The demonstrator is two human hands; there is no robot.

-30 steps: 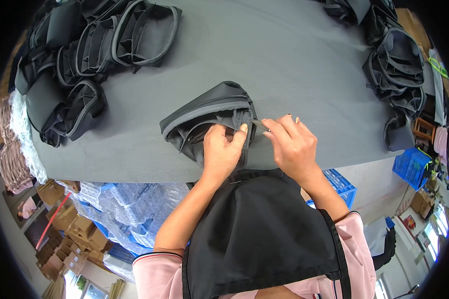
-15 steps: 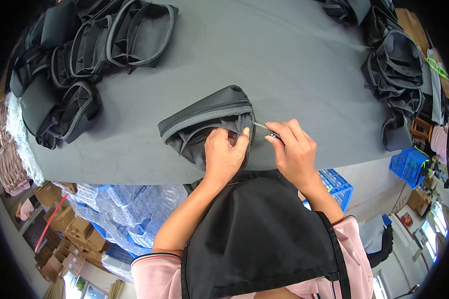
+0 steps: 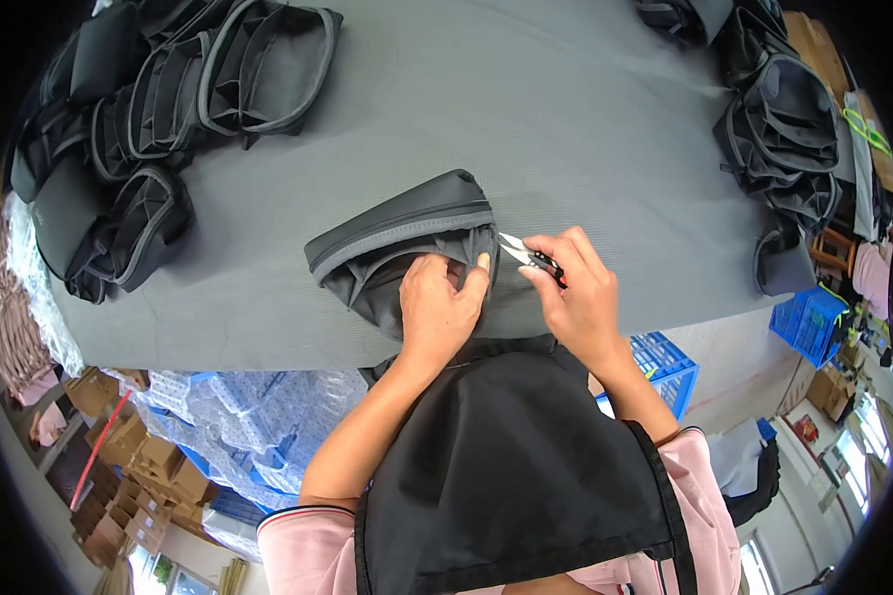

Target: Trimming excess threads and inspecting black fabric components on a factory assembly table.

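Observation:
A dark grey zippered pouch [image 3: 402,213] lies on the grey-covered table in front of me, its mouth open toward me and inner dividers showing. My left hand [image 3: 439,302] grips the pouch by its right side, the thumb pressed on the edge near the zipper and the other fingers inside, partly hidden. Small thread snips [image 3: 531,260] with a black handle are pinched in my right hand [image 3: 580,288]. Their two bright blades stand apart, with the tips right beside the pouch's right corner. Whether a thread lies between the blades is too small to tell.
More dark pouches [image 3: 268,74] are heaped at the table's far left, and another pile [image 3: 784,129] lies along the right edge. Below the near edge stand blue crates [image 3: 665,372] and bubble-wrapped goods [image 3: 258,421]. Cardboard boxes [image 3: 159,456] are stacked at lower left.
The snips' blades have spread apart; before, they looked closed, with the tips at the pouch's corner. My left hand keeps its hold on the pouch.

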